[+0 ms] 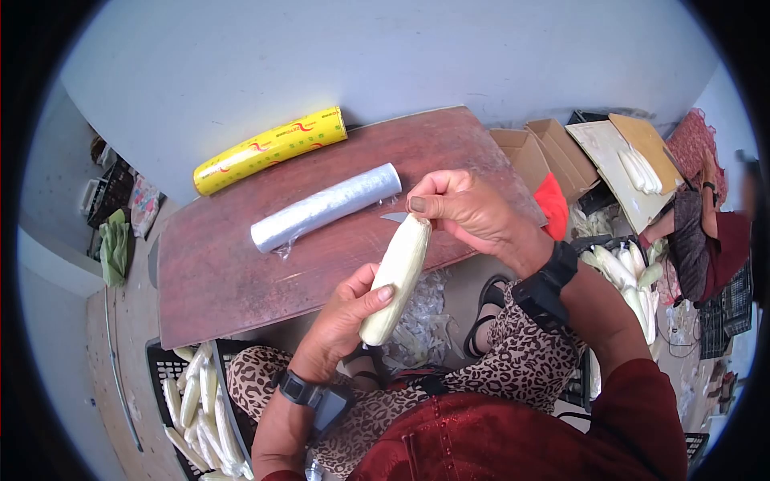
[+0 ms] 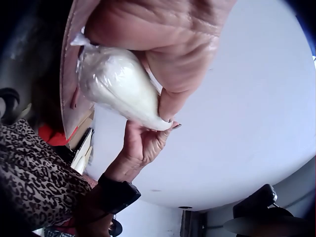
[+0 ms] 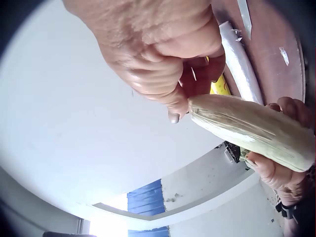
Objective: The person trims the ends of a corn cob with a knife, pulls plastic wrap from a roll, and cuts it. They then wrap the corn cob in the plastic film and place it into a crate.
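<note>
A pale ear of corn (image 1: 399, 272) in its husk is held tilted over the table's front edge. Shiny clear film covers it, as the left wrist view of the corn (image 2: 116, 81) shows, with a small twisted tail of film at the lower end. My left hand (image 1: 345, 313) grips the lower half, thumb lying along the front. At the upper end, my right hand (image 1: 465, 210) pinches the tip between thumb and fingers. In the right wrist view the right hand's thumb and fingers close at the end of the corn (image 3: 252, 129).
On the reddish table (image 1: 208, 280) lie a clear film roll (image 1: 325, 207), a yellow printed roll (image 1: 273, 148) and a knife blade (image 1: 394, 216). Wrapped corn fills a black crate (image 1: 152, 361) at left. More corn (image 1: 622, 272) and cardboard boxes (image 1: 553, 160) stand at right, near another person (image 1: 722, 248).
</note>
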A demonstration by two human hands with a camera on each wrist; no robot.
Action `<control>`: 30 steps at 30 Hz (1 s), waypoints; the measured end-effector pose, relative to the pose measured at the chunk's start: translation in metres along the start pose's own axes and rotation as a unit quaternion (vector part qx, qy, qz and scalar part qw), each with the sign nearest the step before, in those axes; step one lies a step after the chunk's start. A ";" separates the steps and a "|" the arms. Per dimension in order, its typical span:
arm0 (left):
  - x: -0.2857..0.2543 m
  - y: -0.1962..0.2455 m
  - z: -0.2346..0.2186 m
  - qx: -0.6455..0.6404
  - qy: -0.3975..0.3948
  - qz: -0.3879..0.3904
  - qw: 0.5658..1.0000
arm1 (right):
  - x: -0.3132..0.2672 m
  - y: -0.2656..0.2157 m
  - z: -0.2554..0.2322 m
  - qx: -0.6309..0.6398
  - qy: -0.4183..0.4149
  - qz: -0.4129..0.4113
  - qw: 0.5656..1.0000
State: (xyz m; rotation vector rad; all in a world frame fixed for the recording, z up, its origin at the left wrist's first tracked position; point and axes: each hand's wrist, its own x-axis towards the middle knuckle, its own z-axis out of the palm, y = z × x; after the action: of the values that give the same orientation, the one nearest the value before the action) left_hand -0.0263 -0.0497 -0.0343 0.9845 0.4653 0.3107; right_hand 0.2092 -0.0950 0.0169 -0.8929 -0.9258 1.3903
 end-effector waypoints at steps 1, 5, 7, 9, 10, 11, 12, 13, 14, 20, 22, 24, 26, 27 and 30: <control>0.001 -0.001 0.001 0.005 -0.003 0.002 1.000 | 0.000 0.001 0.000 -0.004 0.001 0.000 1.000; 0.001 0.003 0.010 -0.005 -0.044 -0.036 0.998 | 0.002 0.006 -0.002 -0.060 0.038 -0.003 0.998; 0.004 0.001 0.008 -0.040 -0.056 -0.027 0.997 | 0.002 0.001 -0.003 -0.089 0.064 -0.001 0.994; 0.007 0.006 0.011 -0.060 -0.030 -0.031 0.997 | 0.002 -0.005 -0.002 -0.103 0.086 -0.008 0.991; 0.008 0.008 0.012 -0.069 -0.017 -0.033 0.997 | 0.002 -0.008 -0.002 -0.110 0.097 -0.012 0.989; 0.009 0.007 0.011 -0.065 -0.020 -0.023 0.997 | 0.002 -0.010 -0.002 -0.130 0.105 -0.018 0.986; 0.011 0.006 0.010 -0.061 -0.024 -0.014 0.998 | 0.001 -0.011 -0.003 -0.151 0.112 -0.025 0.982; 0.012 0.005 0.010 -0.058 -0.027 -0.003 0.998 | 0.001 -0.013 -0.003 -0.172 0.120 -0.032 0.977; 0.012 0.005 0.011 -0.038 -0.018 -0.003 0.999 | 0.000 -0.013 -0.004 -0.165 0.120 -0.031 0.978; 0.010 0.013 0.015 0.054 0.012 -0.012 0.998 | 0.000 -0.009 -0.004 -0.128 0.115 0.007 0.985; 0.013 0.010 0.016 0.083 0.026 0.005 0.996 | -0.001 -0.010 -0.001 -0.086 0.121 0.032 0.988; 0.016 0.006 0.017 0.122 0.052 0.036 0.991 | 0.002 -0.006 -0.003 -0.071 0.121 0.042 0.989; 0.020 0.001 0.018 0.195 0.079 0.082 0.974 | 0.003 -0.003 -0.006 -0.056 0.123 0.053 0.989; 0.022 -0.001 0.019 0.249 0.092 0.114 0.957 | 0.004 -0.003 -0.008 -0.048 0.125 0.059 0.989; 0.022 0.002 0.028 0.404 0.134 0.201 0.882 | 0.005 -0.002 -0.017 -0.032 0.124 0.071 0.989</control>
State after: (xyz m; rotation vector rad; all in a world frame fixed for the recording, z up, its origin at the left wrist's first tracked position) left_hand 0.0066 -0.0592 -0.0247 1.8823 0.6619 0.6605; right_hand 0.2258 -0.0894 0.0116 -1.1703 -0.7313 1.3390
